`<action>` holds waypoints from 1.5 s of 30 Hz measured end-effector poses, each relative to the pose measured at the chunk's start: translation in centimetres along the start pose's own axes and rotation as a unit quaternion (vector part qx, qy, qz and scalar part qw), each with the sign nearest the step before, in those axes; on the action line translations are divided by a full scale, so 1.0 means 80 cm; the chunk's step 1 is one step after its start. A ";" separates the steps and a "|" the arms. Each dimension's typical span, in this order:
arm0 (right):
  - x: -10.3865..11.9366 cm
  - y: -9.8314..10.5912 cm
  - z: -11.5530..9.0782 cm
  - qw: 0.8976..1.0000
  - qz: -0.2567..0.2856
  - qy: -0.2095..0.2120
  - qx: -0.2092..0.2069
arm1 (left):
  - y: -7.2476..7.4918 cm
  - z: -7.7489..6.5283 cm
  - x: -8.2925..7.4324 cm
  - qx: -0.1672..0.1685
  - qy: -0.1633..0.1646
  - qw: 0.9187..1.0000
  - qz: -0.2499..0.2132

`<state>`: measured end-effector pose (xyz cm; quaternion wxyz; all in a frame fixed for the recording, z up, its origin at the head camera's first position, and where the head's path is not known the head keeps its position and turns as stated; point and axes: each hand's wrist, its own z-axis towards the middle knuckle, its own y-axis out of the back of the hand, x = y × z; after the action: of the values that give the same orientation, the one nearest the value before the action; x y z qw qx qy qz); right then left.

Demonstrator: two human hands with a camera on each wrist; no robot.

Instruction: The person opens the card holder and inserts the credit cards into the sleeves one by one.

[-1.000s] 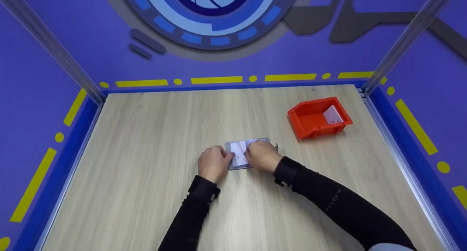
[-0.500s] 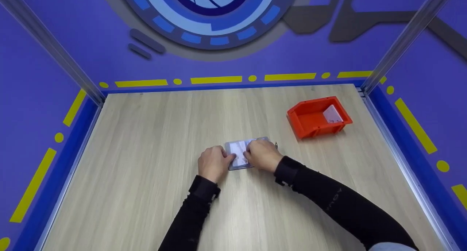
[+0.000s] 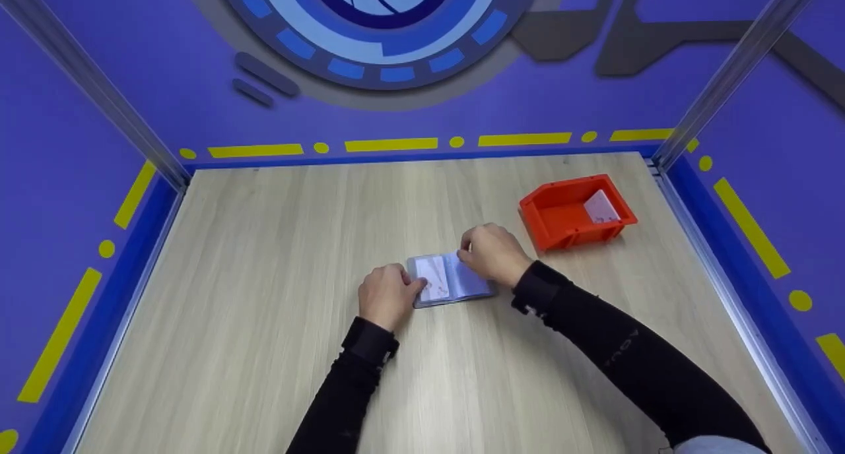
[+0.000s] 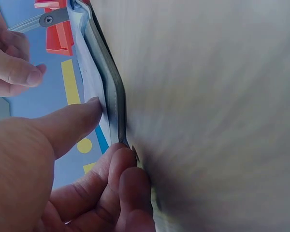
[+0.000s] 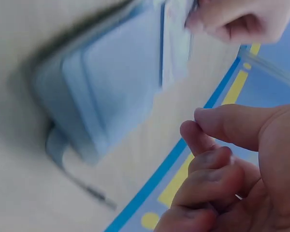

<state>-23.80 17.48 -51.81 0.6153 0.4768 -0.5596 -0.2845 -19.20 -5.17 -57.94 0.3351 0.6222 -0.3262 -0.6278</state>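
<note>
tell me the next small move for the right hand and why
Probably reach into the red bin for the pale card: the right hand looks empty in its wrist view, the left hand holds the open booklet by its edge, and the right page looks plain, while the left page shows pinkish print.

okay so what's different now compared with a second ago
The right hand has moved away from the person and slightly rightward, uncovering most of the right half of the open booklet; it seems to hold nothing now. The left hand still pinches the booklet's left edge, and the orange bin with its pale card hasn't moved.
</note>
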 end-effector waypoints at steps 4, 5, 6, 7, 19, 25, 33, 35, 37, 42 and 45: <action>-0.017 0.008 0.010 0.999 0.011 -0.048 0.013 | -0.001 0.000 0.000 0.005 0.008 1.000 -0.001; -0.022 0.008 0.012 0.998 0.012 -0.057 0.015 | -0.001 0.000 0.000 0.006 0.011 1.000 0.000; -0.027 0.008 0.013 0.998 0.010 -0.064 0.015 | -0.002 0.000 -0.001 0.007 0.014 1.000 0.001; -0.030 0.008 0.015 0.997 0.009 -0.070 0.017 | -0.002 0.000 0.000 0.008 0.017 1.000 0.002; -0.042 -0.005 0.027 0.995 0.031 -0.072 0.067 | -0.002 -0.001 0.000 0.003 0.017 1.000 0.000; -0.048 -0.015 0.029 0.996 0.025 -0.051 0.064 | -0.003 -0.002 -0.002 0.000 0.010 1.000 -0.001; -0.049 -0.018 0.033 0.994 0.043 -0.056 0.080 | -0.001 -0.001 -0.002 0.002 0.015 1.000 0.003; -0.049 -0.018 0.033 0.994 0.046 -0.053 0.082 | -0.001 0.000 -0.002 0.003 0.016 1.000 0.002; -0.049 -0.018 0.033 0.994 0.046 -0.049 0.083 | -0.001 0.000 -0.003 0.003 0.017 1.000 0.000; -0.049 -0.017 0.033 0.995 0.044 -0.044 0.082 | -0.001 -0.001 -0.003 0.003 0.015 1.000 -0.002; -0.049 -0.018 0.034 0.995 0.045 -0.041 0.079 | 0.000 -0.001 -0.003 0.002 0.013 1.000 -0.002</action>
<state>-26.94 19.67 -54.97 0.5644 0.4863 -0.6257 -0.2312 -19.14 -4.93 -57.82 0.3370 0.6312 -0.3219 -0.6200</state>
